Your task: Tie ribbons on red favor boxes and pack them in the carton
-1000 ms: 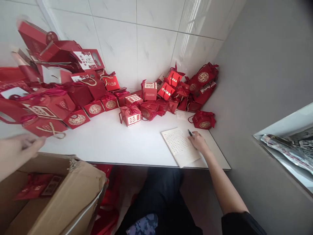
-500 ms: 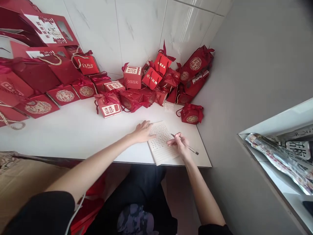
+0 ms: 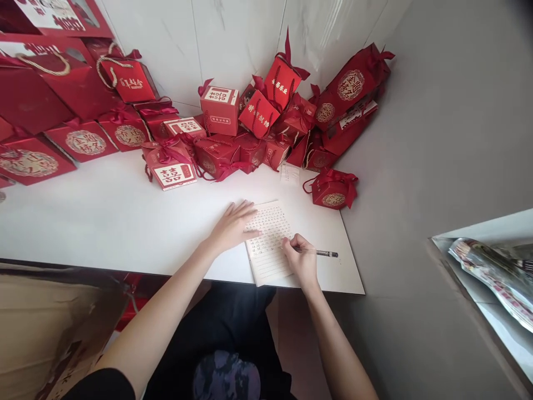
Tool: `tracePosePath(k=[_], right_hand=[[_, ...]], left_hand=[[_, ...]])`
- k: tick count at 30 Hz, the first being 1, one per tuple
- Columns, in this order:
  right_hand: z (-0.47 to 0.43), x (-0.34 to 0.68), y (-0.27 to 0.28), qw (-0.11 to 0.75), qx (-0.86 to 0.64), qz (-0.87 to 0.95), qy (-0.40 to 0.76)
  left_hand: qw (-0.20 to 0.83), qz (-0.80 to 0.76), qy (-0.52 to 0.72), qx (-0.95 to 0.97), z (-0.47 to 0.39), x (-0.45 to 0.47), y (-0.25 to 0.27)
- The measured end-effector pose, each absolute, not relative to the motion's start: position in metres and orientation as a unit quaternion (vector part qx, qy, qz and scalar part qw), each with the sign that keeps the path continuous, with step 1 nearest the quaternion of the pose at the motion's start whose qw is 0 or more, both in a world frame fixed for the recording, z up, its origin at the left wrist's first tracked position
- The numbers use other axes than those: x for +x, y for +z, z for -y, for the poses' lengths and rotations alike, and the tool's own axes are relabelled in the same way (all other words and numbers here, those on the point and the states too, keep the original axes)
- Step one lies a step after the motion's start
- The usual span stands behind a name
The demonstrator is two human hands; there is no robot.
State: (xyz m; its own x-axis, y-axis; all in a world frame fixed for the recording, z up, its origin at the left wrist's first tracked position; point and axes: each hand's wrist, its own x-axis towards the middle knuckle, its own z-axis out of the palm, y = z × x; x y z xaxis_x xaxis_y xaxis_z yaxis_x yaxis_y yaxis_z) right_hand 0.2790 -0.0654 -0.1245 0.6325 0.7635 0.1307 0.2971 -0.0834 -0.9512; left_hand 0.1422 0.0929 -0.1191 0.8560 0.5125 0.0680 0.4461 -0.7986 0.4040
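Note:
A lined notebook (image 3: pixel 272 268) lies on the white table near its front edge, its upper lines filled with rows of small handwriting. My left hand (image 3: pixel 233 226) rests flat across the page's left edge, fingers spread. Gripped in my right hand (image 3: pixel 302 260) is a dark pen (image 3: pixel 327 253), its back end pointing right. The pen's tip is mostly hidden behind my fingers, close to the lowest written row. My right hand rests on the right side of the page.
Red gift boxes (image 3: pixel 220 114) with ribbons are piled along the tiled wall; more red boxes (image 3: pixel 29 158) stand at left. One small red box (image 3: pixel 333 189) sits by the grey side wall (image 3: pixel 400 166). A shelf with a silvery packet (image 3: pixel 491 278) is at right, cardboard (image 3: pixel 50 322) below left.
My right hand has closed more tightly round the pen and shifted down to the lower written rows. The pen has swung closer to level. The camera view has also moved.

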Motion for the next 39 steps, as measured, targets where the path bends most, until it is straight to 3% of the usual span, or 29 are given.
tracePosePath(k=[24, 31, 33, 36, 39], right_hand=[[0.067, 0.276, -0.119, 0.505, -0.771, 0.352, 0.165], [0.074, 0.28, -0.115, 0.687, -0.666, 0.218, 0.192], [0.079, 0.281, -0.116, 0.716, -0.65, 0.193, 0.168], [0.088, 0.286, -0.121, 0.699, -0.681, 0.173, 0.133], [0.094, 0.295, -0.133, 0.649, -0.726, 0.158, 0.163]], left_hand=[[0.215, -0.254, 0.101, 0.938, -0.093, 0.144, -0.121], [0.26, -0.25, 0.112, 0.926, -0.092, 0.144, -0.123], [0.287, -0.252, 0.151, 0.912, -0.09, 0.143, -0.124], [0.308, -0.289, 0.306, 0.853, -0.099, 0.134, -0.121], [0.204, -0.413, 0.491, 0.739, -0.132, 0.11, -0.108]])
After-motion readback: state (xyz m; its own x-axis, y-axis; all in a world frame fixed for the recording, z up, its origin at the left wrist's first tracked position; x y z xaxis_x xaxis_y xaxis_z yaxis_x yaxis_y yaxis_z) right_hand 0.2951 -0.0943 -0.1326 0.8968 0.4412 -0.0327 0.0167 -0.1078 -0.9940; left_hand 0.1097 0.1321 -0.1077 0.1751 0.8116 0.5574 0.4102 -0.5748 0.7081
